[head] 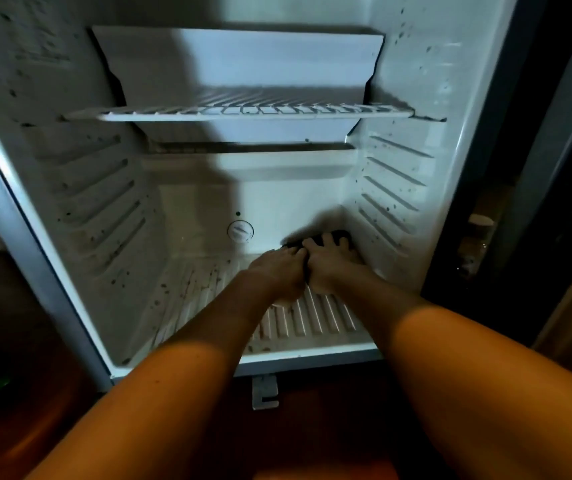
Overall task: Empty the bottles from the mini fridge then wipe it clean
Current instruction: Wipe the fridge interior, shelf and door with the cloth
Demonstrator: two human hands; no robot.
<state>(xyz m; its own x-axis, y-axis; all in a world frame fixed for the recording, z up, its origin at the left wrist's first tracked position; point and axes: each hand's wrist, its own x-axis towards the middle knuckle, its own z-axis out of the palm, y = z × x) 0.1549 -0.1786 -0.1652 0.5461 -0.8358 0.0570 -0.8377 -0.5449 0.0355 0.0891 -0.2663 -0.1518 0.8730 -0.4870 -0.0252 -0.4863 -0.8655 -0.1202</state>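
The mini fridge (69, 188) stands open with no bottles inside; its white walls and ribbed floor (312, 320) carry dark and reddish specks. Both my hands reach to the back right corner of the floor. My right hand (329, 261) presses flat on a dark cloth (338, 234) that shows past its fingertips. My left hand (277, 271) lies right beside it, fingers touching the cloth's left edge (289, 244). Most of the cloth is hidden under the hands.
A white wire shelf (243, 114) spans the upper part of the fridge, under a boxed compartment. A round dial (240, 231) sits on the back wall. The open door's shelf at the right holds bottles (475, 247). A metal hinge bracket (265, 391) sticks out below the fridge.
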